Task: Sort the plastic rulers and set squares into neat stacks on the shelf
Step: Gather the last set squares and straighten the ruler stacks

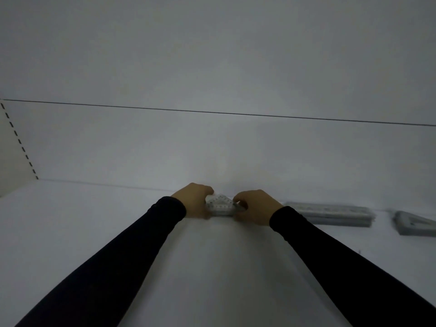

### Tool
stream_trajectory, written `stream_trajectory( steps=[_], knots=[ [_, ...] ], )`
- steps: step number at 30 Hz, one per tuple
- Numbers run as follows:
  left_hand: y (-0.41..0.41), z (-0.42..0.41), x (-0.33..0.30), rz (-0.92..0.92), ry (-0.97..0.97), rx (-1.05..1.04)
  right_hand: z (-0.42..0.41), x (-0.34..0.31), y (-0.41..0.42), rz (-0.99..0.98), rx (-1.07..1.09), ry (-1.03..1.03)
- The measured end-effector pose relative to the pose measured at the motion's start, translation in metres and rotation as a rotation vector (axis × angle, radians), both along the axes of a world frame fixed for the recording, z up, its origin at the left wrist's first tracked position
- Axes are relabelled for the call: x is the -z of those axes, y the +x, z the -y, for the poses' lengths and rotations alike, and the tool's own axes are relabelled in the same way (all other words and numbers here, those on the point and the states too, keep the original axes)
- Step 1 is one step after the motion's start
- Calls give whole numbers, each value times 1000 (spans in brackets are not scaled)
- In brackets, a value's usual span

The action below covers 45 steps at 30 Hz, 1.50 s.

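Note:
A small stack of clear triangular set squares (220,205) lies on the white shelf (94,220), close to its back wall. My left hand (194,200) grips the stack's left end with curled fingers. My right hand (256,206) grips its right end the same way. Both hands cover the ends of the stack. To the right lies a flat stack of straight rulers (330,213). At the far right edge sits another stack of set squares (416,224), partly cut off by the frame.
The shelf's back wall (212,149) rises just behind the hands. A slotted upright (18,140) stands at the far left. The underside of the shelf above (212,55) fills the top of the view.

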<state>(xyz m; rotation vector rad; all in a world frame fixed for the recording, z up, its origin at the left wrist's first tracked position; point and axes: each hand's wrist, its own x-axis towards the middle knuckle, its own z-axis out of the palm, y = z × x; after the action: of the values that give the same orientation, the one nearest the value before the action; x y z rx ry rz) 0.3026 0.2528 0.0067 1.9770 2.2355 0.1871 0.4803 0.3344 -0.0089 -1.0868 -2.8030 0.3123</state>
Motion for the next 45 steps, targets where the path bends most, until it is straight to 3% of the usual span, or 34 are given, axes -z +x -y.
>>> stream_trajectory(
  steps=[16,23,36,45],
  knots=[
    [11,-7,-5,-56,-11,11,-10,8,-3,-86,-1,29],
    [2,-6,0,-1,-25,-38,-14,3,-6,41,-16,-19],
    [0,-7,2,5,14,-25,-17,2,-8,-16,29,-40],
    [-2,-6,0,28,-35,-18,-21,-1,0,94,4,-49]
  ],
)
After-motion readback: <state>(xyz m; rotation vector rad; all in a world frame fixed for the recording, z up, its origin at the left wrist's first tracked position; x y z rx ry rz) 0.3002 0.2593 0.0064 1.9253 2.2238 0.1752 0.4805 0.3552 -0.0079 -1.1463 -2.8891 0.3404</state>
